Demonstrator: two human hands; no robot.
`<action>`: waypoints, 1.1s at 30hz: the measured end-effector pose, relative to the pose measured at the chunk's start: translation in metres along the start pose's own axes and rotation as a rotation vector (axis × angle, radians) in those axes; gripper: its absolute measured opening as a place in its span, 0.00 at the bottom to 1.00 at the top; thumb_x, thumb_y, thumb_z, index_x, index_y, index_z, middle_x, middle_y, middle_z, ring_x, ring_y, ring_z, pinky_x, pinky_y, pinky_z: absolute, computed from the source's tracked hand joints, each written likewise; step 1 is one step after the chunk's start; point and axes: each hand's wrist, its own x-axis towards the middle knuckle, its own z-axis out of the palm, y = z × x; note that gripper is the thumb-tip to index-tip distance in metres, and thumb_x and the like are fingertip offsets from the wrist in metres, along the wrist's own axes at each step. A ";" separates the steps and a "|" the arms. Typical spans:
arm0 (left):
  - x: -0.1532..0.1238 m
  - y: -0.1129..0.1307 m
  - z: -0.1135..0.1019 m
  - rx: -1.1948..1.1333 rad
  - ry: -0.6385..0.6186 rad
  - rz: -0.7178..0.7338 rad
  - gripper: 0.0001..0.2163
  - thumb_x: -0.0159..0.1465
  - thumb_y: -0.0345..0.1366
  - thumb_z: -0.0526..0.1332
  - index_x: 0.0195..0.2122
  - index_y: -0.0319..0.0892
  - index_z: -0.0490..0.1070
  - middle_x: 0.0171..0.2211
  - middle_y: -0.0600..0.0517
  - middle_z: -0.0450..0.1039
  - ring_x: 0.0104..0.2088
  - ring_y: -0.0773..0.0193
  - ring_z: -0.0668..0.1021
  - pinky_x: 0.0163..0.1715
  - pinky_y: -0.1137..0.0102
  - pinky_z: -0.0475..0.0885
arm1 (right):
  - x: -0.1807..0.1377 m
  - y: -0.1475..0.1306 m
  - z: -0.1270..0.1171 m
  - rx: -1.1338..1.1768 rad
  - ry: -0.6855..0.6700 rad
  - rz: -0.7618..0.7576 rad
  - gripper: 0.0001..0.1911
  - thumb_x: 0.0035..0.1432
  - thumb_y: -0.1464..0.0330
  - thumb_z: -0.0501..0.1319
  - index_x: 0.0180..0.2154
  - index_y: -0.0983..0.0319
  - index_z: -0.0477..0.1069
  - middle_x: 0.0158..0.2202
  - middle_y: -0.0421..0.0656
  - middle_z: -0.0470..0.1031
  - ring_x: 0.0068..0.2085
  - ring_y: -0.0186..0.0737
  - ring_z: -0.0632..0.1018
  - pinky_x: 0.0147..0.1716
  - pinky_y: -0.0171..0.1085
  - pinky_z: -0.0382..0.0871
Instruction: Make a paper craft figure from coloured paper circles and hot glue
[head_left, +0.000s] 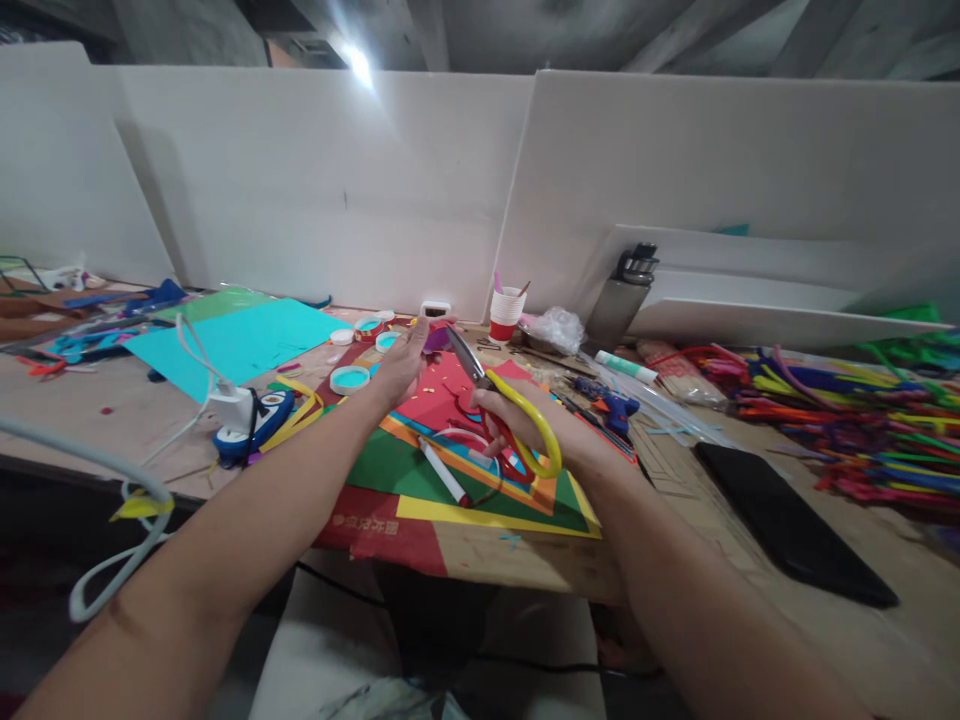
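Two forearms (292,490), left hand (407,362) pinching one purple piece (437,341), right hand (516,414) gripping yellow-handled scissors (553,450)

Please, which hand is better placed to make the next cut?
Probably the right hand: it holds the yellow-handled scissors, which point toward the purple piece that the left hand holds.

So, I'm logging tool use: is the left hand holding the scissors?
No, the right hand holds the scissors, while the left hand holds a purple piece.
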 end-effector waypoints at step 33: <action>0.000 0.005 -0.013 0.187 -0.008 -0.205 0.14 0.56 0.35 0.65 0.42 0.38 0.70 0.31 0.50 0.75 0.22 0.70 0.75 0.15 0.79 0.58 | 0.026 0.054 -0.037 -0.830 0.417 -0.250 0.19 0.56 0.69 0.56 0.50 0.61 0.69 0.46 0.50 0.72 0.45 0.47 0.74 0.41 0.39 0.65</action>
